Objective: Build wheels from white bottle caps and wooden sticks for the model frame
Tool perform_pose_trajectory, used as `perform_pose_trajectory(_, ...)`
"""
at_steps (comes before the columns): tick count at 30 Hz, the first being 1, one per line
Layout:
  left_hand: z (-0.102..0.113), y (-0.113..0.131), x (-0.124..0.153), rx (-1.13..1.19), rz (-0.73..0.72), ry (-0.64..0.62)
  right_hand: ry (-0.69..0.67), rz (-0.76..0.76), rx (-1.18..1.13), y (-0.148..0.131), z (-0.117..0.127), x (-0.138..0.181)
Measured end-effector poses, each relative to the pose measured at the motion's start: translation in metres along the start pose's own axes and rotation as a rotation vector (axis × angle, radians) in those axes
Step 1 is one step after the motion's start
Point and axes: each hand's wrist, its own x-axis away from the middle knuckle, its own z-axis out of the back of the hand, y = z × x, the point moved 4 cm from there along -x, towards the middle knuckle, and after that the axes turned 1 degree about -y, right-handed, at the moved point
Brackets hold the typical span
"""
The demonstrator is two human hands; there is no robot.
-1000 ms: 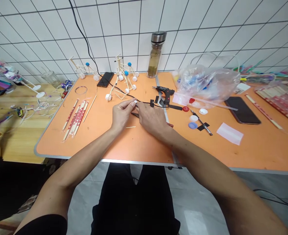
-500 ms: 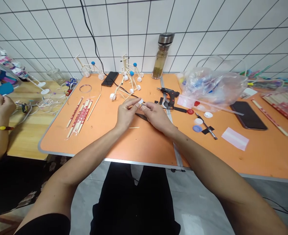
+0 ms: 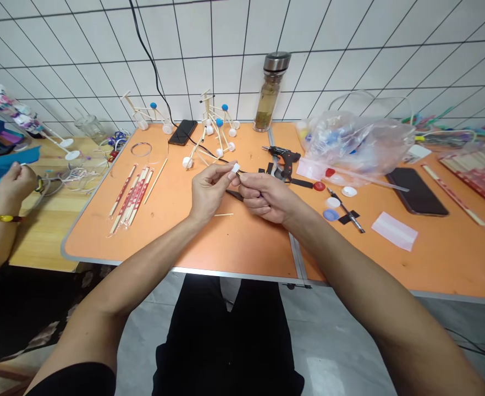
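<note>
Over the middle of the orange table, my left hand (image 3: 207, 190) pinches a small white piece (image 3: 236, 167) between thumb and fingertips. Close against it, the fingers of my right hand (image 3: 268, 198) are curled in; whatever they pinch is too small and hidden to name. A dark flat object (image 3: 235, 194) lies partly covered below the hands. In front of them is a short thin stick (image 3: 223, 214). Just beyond stand frames made of sticks (image 3: 204, 132) with white and blue round parts.
A black glue gun (image 3: 284, 158), bottle caps (image 3: 331, 214) and a craft knife (image 3: 350, 214) lie to the right, with a plastic bag (image 3: 358, 135) behind. Wrapped chopsticks (image 3: 133, 198) lie left. A glass bottle (image 3: 269, 99) stands near the wall. Another person's hand (image 3: 17, 184) is far left.
My right hand has turned and its fingers have curled in more. The white piece stays in my left fingertips. At far left, the other person's hand has moved a little right.
</note>
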Motion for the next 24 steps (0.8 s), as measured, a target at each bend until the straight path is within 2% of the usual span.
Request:
perform_pose_trajectory(1, 0.0, 0.002, 0.0, 0.005, -0.016, 0.003, -0.072, -0.044, -0.095, 0.001, 0.0, 0.0)
perform_pose_trajectory(2, 0.0, 0.003, 0.0, 0.006, -0.018, 0.004, -0.078, -0.056, -0.074, 0.001, 0.0, -0.001)
perform_pose_trajectory(3, 0.0, 0.002, 0.0, 0.002, -0.007, 0.003, -0.022, -0.037, 0.038, 0.002, 0.001, -0.001)
perform_pose_trajectory(7, 0.001, -0.003, 0.0, -0.014, 0.073, 0.001, 0.366, 0.098, 0.71, 0.002, -0.009, 0.007)
perform_pose_trajectory(10, 0.0, -0.005, 0.0, -0.034, 0.093, 0.011, 0.459, 0.093, 1.054, 0.001, -0.016, 0.011)
perform_pose_trajectory(11, 0.0, -0.004, 0.0, -0.041, 0.092, 0.014, 0.458, 0.107, 1.045, -0.001, -0.015, 0.011)
perform_pose_trajectory(13, -0.001, -0.001, 0.0, -0.041, 0.081, 0.015, 0.387, 0.136, 0.728, -0.005, -0.006, 0.01)
perform_pose_trajectory(15, -0.003, 0.003, 0.0, -0.022, 0.063, 0.003, 0.181, 0.089, 0.233, -0.006, 0.001, 0.005)
perform_pose_trajectory(16, -0.003, 0.005, -0.001, -0.008, 0.052, -0.005, 0.024, 0.008, 0.017, -0.005, 0.001, 0.003)
perform_pose_trajectory(17, -0.004, 0.005, -0.001, 0.004, 0.045, -0.014, -0.086, -0.06, -0.146, -0.004, -0.001, 0.002)
perform_pose_trajectory(18, -0.004, 0.005, -0.002, 0.014, 0.044, -0.022, -0.136, -0.101, -0.242, -0.004, -0.002, 0.001)
perform_pose_trajectory(19, -0.004, 0.005, -0.003, 0.024, 0.051, -0.029, -0.095, -0.094, -0.259, -0.003, -0.001, 0.0)
perform_pose_trajectory(21, -0.003, 0.002, -0.005, 0.029, 0.079, -0.038, 0.108, 0.02, -0.079, -0.003, 0.002, -0.002)
perform_pose_trajectory(24, 0.0, 0.0, -0.008, -0.014, 0.105, -0.039, 0.38, 0.204, 0.487, -0.004, 0.001, 0.001)
